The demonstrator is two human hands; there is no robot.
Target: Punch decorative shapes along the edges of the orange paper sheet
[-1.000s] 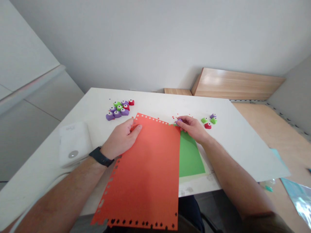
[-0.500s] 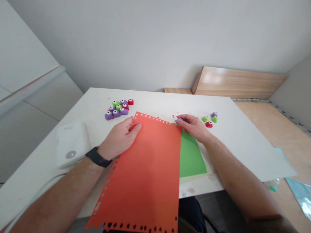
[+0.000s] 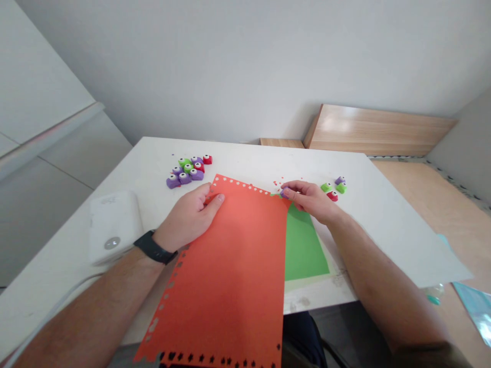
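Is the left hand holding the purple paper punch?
No, the left hand rests on the orange paper; the punch sits in the right hand.

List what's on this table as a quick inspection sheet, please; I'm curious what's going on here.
Surface: white table, with scuff marks near its front edge.
Job's things: orange-red paper sheet with punched shapes along its edges, lying partly over a green sheet.
Clutter: two groups of small craft punches in purple, green and red; red paper bits; white box.
Hands: left hand rests on the orange-red sheet; right hand pinches a small purple item at its corner.
Cables: thin white cable along the table's left side.
Surroundings: grey wall, wooden boards.
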